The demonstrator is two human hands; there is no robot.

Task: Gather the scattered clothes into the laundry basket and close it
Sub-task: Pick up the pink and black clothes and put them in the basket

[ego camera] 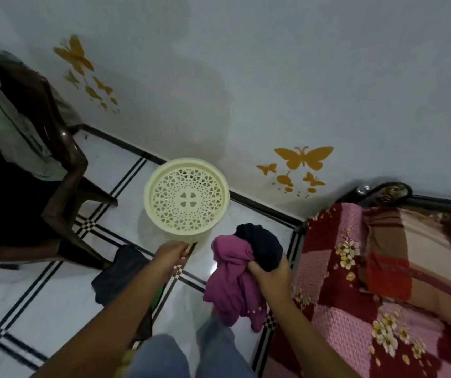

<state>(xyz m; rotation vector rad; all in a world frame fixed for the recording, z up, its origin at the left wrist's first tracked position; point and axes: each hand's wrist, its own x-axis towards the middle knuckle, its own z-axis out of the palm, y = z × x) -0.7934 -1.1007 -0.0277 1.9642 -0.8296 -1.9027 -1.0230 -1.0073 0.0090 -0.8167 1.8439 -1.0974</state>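
A cream laundry basket (161, 227) stands on the tiled floor by the wall, its perforated lid (186, 195) on top. My left hand (171, 253) reaches its near rim, fingers bent at the lid's edge; whether it grips is unclear. My right hand (269, 276) is shut on a bundle of clothes: a magenta garment (232, 285) and a dark navy one (262, 246), held above the floor right of the basket. Another dark garment (117, 274) lies on the floor under my left forearm. A grey-green cloth (3, 115) hangs over the chair.
A dark brown plastic chair (63, 159) stands at the left, close to the basket. A bed with a red and pink floral blanket (341, 309) and a striped pillow (415, 263) fills the right side. My legs in jeans (213, 350) are below.
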